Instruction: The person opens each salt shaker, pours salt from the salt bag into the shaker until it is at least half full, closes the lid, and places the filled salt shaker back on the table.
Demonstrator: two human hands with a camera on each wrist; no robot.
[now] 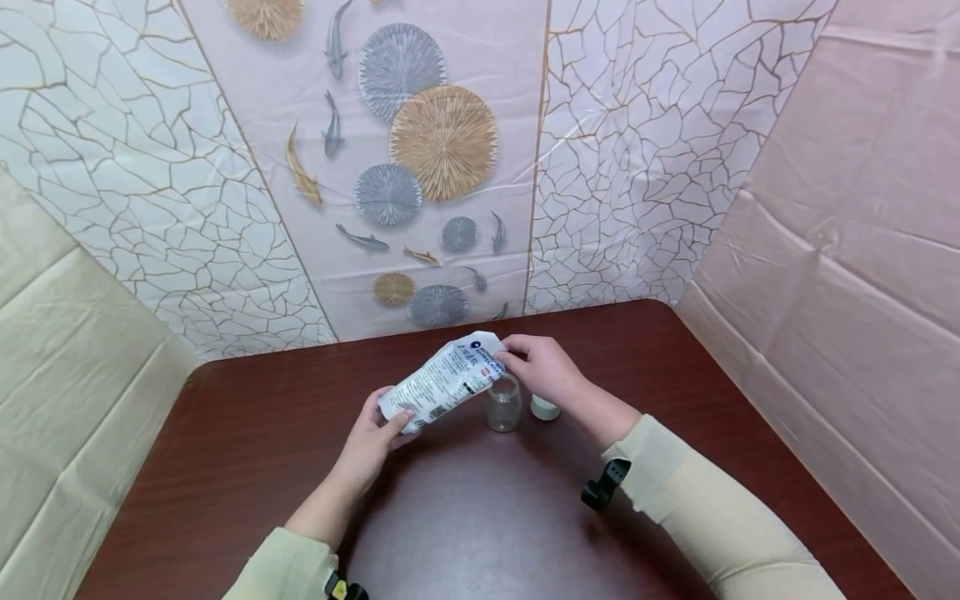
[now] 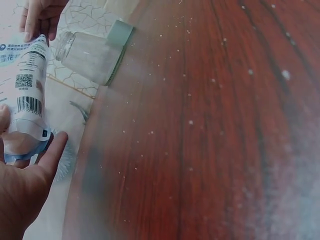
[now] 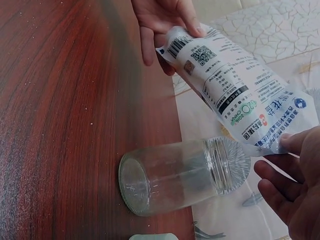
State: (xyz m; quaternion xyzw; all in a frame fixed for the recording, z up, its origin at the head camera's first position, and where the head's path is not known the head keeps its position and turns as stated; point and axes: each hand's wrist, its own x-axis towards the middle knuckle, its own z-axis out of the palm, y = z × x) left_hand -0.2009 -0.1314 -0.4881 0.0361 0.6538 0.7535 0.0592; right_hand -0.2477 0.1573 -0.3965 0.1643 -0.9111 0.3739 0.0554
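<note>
Fingers of the left hand grip the bag, the right hand's pinch its top; jar stands below them. Hazard: a slack left grip could drop the bag, toppling the jar

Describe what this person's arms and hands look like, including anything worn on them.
The left hand and right hand are ungloved. The left sleeve and right sleeve are pale cream with a slightly greenish cuff. A small black device sits at each cuff: the left device, cut off by the frame, shows a yellow patch; the right device looks plain black.
</note>
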